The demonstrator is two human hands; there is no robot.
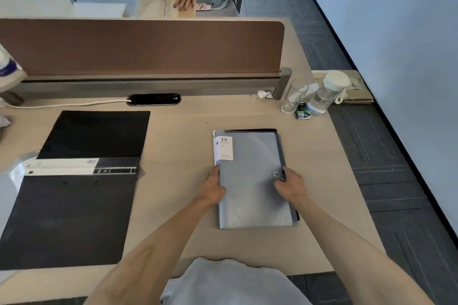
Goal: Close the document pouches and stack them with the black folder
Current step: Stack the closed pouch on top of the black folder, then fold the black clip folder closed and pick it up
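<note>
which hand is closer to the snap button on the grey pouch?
Right. The right hand sits at the pouch's right edge, its fingers touching the snap button. The left hand grips the opposite, left edge, a pouch-width away.

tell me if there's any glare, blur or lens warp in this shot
Head view: wide-angle warp bows the brown divider and splays the forearms at the bottom edge; soft window glare sheens across the grey pouch and the open black folder; the left hand and right hand are slightly soft; fine print on the pouch label is unreadable; the person behind the divider is blurry.
</note>
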